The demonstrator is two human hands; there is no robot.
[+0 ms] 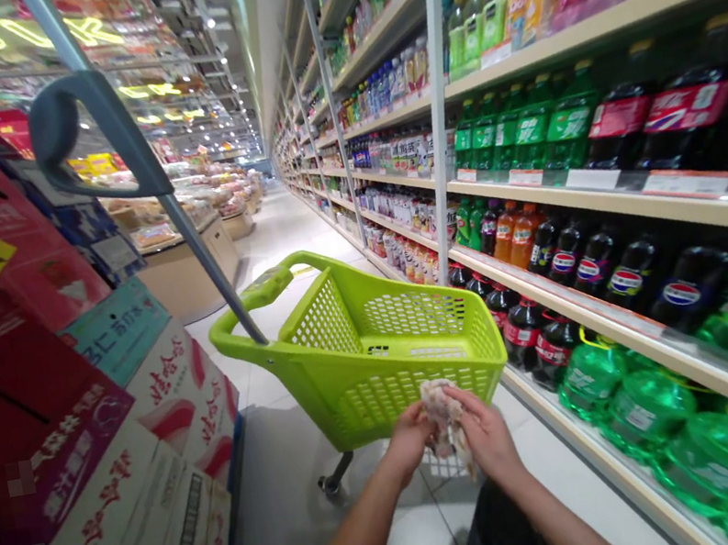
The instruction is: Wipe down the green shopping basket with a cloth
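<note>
Between my two hands is a crumpled, pale, stained cloth (pixel 441 408), its lower end hanging down. My left hand (pixel 412 439) pinches the cloth's left side, and my right hand (pixel 487 434) grips its right side. Just beyond the cloth stands a lime-green shopping basket trolley (pixel 384 390) with perforated walls. Its inside looks bare where it shows. A grey pole with a looped handle (pixel 104 139) rises from the trolley's left end.
On the right, long shelves (pixel 612 254) hold drink bottles, with large green bottles (pixel 698 431) low down. Stacked drink cartons (pixel 106 446) crowd the left side. A pale tiled aisle (pixel 273 232) runs ahead past display counters (pixel 195 263).
</note>
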